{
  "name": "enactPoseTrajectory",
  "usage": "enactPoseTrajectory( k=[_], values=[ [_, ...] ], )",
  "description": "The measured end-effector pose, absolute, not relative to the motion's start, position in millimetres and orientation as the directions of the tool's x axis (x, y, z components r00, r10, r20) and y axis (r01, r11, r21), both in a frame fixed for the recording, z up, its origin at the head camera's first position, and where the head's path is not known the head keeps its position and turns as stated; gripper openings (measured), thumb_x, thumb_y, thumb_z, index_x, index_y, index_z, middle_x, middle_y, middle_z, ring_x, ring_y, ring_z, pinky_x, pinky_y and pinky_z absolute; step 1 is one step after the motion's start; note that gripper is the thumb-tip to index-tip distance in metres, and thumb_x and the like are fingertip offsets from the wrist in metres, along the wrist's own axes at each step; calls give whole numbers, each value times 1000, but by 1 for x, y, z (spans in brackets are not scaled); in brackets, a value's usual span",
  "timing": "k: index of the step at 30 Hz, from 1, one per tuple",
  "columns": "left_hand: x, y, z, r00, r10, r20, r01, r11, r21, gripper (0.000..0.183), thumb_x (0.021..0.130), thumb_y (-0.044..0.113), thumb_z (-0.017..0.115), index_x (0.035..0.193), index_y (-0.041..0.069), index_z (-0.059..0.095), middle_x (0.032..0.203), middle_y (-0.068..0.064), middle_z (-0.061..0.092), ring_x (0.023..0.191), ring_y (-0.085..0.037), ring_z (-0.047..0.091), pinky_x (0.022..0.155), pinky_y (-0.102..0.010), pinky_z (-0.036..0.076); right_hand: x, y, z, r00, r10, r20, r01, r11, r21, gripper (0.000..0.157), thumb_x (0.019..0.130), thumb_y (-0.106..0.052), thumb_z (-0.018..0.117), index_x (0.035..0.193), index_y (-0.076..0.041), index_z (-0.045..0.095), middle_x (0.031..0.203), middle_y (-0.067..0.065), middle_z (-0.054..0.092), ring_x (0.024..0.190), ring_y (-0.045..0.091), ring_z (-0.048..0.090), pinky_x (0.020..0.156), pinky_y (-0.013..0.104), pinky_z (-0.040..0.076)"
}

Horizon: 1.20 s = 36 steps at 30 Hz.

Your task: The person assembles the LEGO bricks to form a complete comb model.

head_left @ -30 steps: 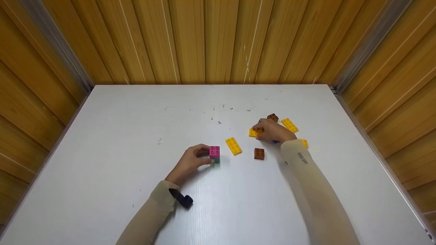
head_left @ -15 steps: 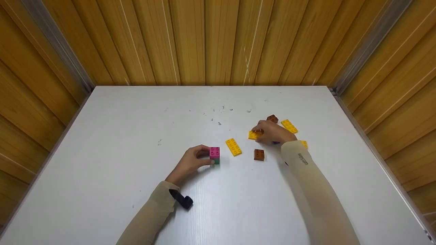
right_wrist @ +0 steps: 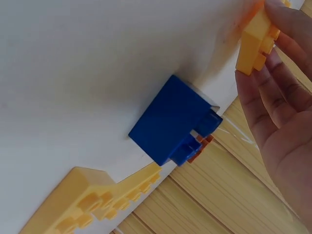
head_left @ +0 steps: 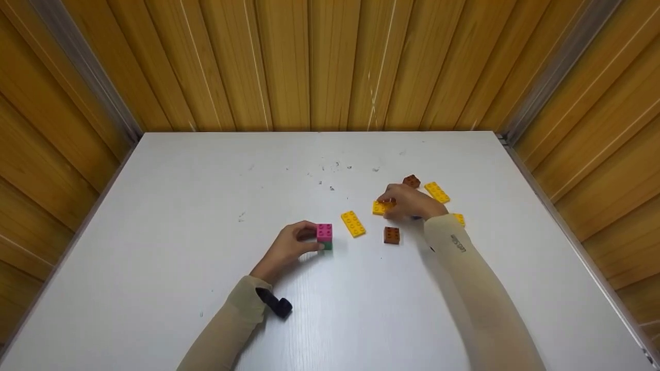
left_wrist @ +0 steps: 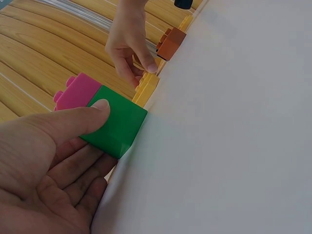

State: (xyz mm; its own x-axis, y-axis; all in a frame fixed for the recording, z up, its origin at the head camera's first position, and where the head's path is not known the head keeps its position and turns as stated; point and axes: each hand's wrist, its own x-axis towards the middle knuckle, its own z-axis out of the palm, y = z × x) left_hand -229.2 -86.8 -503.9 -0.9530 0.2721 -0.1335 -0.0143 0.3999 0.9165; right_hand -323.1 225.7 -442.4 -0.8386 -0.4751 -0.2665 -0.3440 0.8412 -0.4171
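My left hand (head_left: pixel 286 245) holds a two-brick stack upright, thumb on one side and fingers behind. Its upper brick is pink (head_left: pixel 324 231), its lower one green (left_wrist: pixel 117 124). Farther right, my right hand (head_left: pixel 412 200) pinches a low yellow brick (right_wrist: pixel 253 44), studs facing up, close over the table. The hand hides part of that brick in the head view. A blue brick (right_wrist: pixel 170 119) stands under the right wrist, almost wholly covered in the head view. Between the hands lie a flat yellow plate brick (head_left: pixel 353 223) and a brown brick (head_left: pixel 392 235).
Beyond the right hand are another brown brick (head_left: pixel 411 181) and a long yellow plate (head_left: pixel 437 192). One more yellow brick (head_left: pixel 458 219) peeks out beside the right sleeve. The white table (head_left: pixel 206 180) is bordered by wood-look panels (head_left: pixel 289 67).
My right hand has shifted slightly left and nearer with the yellow brick. My left hand keeps its grip on the pink and green stack. The head view has tilted up a little.
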Motion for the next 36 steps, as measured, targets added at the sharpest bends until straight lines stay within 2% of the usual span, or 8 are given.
enactPoseTrajectory(
  k=[9,16,23,36],
  values=[
    [-229,-89,-504,-947,302,-111,5,357,934,39,80,17,77,117,16,63,118,0,67,114,-19,60,109,-41,40,-321,222,-437,-815,-536,-220,-415,805,-425,41,87,-16,70,126,-9,63,115,9,59,107,25,52,99,45,45],
    [-229,-90,-504,-945,314,-91,20,336,942,39,81,16,77,117,13,62,118,-3,67,114,-20,60,109,-42,40,-318,214,-434,-787,-584,-201,-471,778,-415,41,86,-16,72,125,-9,64,111,7,61,101,22,56,91,39,50],
    [-229,-89,-504,-948,303,-103,13,358,934,40,81,16,77,118,14,62,118,-2,67,115,-20,59,109,-41,40,-314,204,-428,-782,-574,-243,-457,793,-403,41,87,-20,71,127,-12,64,111,6,60,104,23,55,95,39,50],
    [-229,-89,-504,-946,303,-116,-1,356,935,40,81,17,77,118,13,62,119,-2,67,115,-20,59,109,-41,41,-308,193,-418,-746,-621,-240,-491,756,-432,40,87,-19,71,126,-14,64,114,5,60,108,24,55,96,39,50]
  ],
)
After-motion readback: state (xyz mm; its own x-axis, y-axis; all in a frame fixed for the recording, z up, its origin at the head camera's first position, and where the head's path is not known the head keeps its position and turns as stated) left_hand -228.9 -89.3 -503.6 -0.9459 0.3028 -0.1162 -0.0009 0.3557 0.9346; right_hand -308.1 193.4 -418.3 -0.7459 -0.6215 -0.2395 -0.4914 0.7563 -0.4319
